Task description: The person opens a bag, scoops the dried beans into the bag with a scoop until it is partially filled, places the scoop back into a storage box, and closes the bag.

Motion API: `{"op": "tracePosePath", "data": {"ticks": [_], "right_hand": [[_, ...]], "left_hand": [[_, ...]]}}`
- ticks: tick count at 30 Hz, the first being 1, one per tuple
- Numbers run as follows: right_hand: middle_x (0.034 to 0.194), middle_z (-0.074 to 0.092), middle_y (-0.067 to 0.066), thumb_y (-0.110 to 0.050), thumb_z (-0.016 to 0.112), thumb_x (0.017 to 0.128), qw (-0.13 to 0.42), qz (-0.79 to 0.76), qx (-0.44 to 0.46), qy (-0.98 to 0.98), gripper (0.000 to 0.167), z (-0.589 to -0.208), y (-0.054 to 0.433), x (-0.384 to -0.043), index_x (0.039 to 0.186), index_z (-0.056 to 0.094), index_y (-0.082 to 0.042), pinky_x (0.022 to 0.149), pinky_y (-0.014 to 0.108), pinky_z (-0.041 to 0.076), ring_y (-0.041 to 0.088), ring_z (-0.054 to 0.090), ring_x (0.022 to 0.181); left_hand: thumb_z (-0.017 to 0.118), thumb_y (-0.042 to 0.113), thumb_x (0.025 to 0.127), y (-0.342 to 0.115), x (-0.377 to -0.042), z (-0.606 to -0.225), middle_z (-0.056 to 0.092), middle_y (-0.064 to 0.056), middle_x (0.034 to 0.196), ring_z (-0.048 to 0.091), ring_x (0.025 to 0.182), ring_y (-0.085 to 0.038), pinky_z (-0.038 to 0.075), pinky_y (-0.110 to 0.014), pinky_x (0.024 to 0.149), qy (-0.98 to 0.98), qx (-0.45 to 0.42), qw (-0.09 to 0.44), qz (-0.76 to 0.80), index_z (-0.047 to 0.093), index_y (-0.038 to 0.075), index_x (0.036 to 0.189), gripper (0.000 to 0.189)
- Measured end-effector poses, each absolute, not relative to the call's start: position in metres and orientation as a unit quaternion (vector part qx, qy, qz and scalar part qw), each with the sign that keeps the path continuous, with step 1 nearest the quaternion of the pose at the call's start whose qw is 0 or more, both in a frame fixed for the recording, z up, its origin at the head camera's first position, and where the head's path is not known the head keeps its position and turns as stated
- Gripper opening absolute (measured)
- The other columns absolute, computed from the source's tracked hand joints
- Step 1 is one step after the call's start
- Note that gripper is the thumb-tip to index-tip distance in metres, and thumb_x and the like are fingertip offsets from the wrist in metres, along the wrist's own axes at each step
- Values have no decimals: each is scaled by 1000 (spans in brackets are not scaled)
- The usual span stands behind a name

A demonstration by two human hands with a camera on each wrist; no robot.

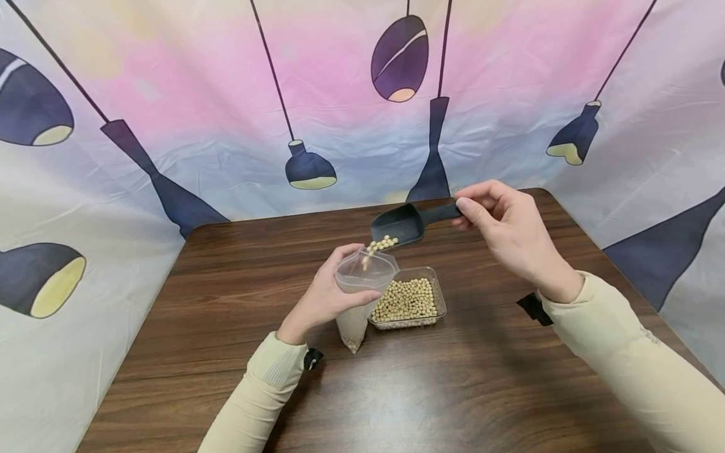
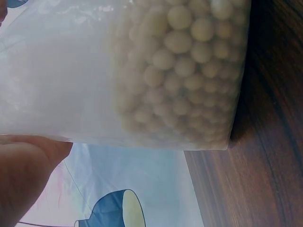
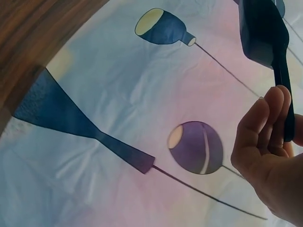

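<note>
My right hand [image 1: 506, 229] pinches the end of a black scoop's handle. The scoop [image 1: 406, 221] tilts down to the left, and soybeans [image 1: 382, 243] slide off its lip. Below it, my left hand [image 1: 325, 296] holds a translucent plastic bag [image 1: 354, 324] by its spread mouth, fingers and thumb around the rim. Beans fall into that mouth. In the left wrist view, a layer of soybeans [image 2: 184, 71] fills the bottom of the bag. The right wrist view shows the dark scoop [image 3: 262, 33] from its underside, with curled fingers [image 3: 258, 127] on its handle.
Just right of the bag, a clear plastic container [image 1: 440, 308] full of soybeans stands on the dark wooden table [image 1: 226, 352]. A patterned cloth [image 1: 226, 94] with printed lamps hangs behind the table and at its sides.
</note>
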State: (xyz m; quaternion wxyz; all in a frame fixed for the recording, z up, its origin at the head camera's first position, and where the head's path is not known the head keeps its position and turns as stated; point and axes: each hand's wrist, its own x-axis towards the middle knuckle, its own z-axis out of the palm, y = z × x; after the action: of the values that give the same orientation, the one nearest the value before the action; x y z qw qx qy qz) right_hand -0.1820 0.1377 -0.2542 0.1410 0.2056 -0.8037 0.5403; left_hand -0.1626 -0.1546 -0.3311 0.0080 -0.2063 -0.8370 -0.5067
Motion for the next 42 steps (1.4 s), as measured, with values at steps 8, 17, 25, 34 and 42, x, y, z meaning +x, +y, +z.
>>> {"op": "tracePosePath", "data": {"ticks": [8,17,25,34,42], "right_hand": [[94,70,2,0,64,92,297,402,307,-809,16,-249,133,-164,107,66,-4,67,16,44,9,60,74],[74,58,3,-8,55,98,160,256,251,-920,10,-282,132,-164,103,63,-4,49,28,39,11,45,54],[75,61,2,-6,52,98,85,265,228,-933,10,-331,126,-171,101,62,-4,47,28,37,10,43,49],[77,67,4,-10,58,98,-3,402,145,-904,10,-351,138,-186,101,64,-3,53,29,44,17,60,63],[81,69,15,-9,56,99,-93,509,102,-849,22,-376,148,-198,110,56,10,71,39,56,29,68,75]], "left_hand": [[82,6,77,-155,-165,-336,59,-20,123,53,117,-35,43,-49,95,-812,-236,8,-534,42,4,138,74],[83,6,76,-156,-166,-339,60,-20,121,55,114,-36,43,-48,94,-810,-238,15,-536,42,1,138,74],[83,6,76,-155,-165,-341,60,-19,121,56,113,-36,45,-47,93,-809,-235,11,-538,43,0,138,74],[83,4,75,-153,-168,-341,60,-21,119,56,112,-38,46,-48,91,-804,-246,18,-541,43,0,136,74],[83,4,75,-154,-167,-340,60,-22,119,55,112,-38,45,-47,91,-803,-249,17,-541,43,1,136,73]]}}
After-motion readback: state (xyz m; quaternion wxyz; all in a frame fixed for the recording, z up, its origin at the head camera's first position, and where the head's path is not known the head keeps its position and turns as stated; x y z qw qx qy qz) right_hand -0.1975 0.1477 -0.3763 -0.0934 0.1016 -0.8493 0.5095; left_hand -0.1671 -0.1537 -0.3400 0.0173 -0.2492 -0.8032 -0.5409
